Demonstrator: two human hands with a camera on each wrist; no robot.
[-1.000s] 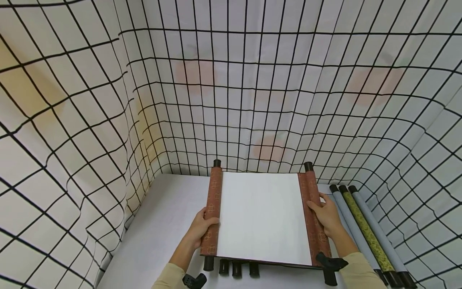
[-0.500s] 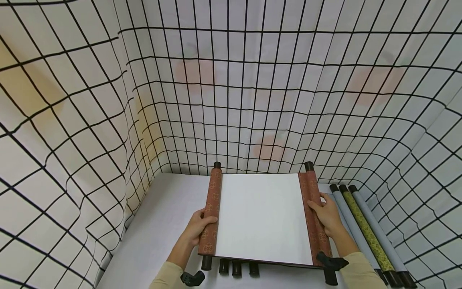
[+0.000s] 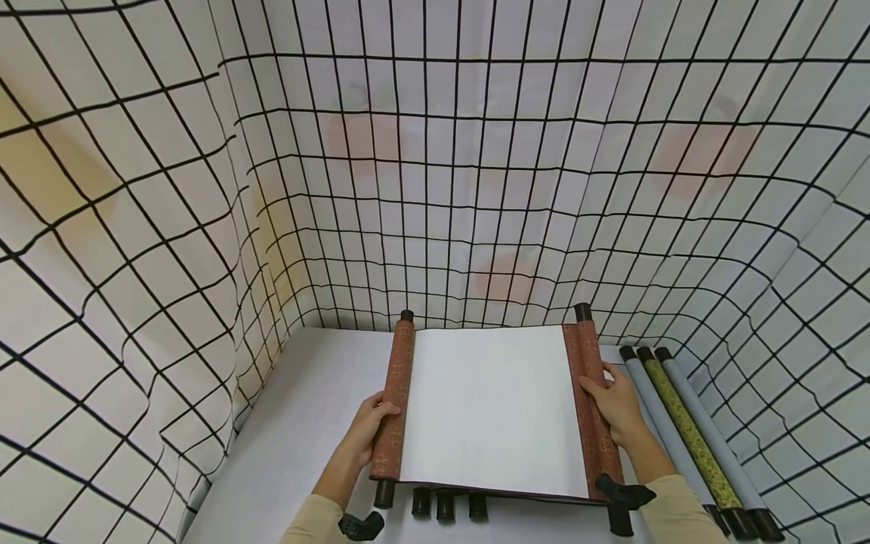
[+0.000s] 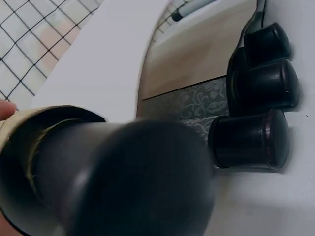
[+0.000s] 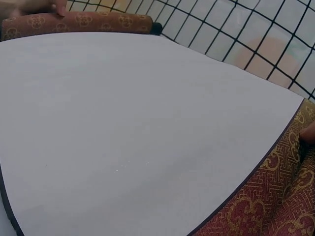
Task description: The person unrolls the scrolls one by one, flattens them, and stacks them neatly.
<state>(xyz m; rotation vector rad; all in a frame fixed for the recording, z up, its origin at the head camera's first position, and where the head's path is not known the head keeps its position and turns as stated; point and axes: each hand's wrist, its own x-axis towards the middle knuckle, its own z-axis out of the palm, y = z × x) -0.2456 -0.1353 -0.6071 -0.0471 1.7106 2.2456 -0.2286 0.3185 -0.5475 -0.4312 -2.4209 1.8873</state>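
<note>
A partly unrolled hanging scroll shows blank white paper between two red-brown patterned ends. My left hand grips the left roll, thumb on top. On the other side my right hand holds the right roll, its thumb over the patterned band. In the left wrist view a black roller knob looms close and blurred, and only slivers of fingers show. From the right wrist, the white paper stretches toward the far roll; gold-on-red cloth lies near.
Several black knobs, one a scroll knob, stick out beneath the open scroll. On the right lie a yellow-green roll and pale blue-grey rolls, one a blue-grey roll. Black wire mesh encloses the white table.
My left hand and the left roll have moved slightly left, and the strip of white paper is a little wider. The right hand stays almost in place.
</note>
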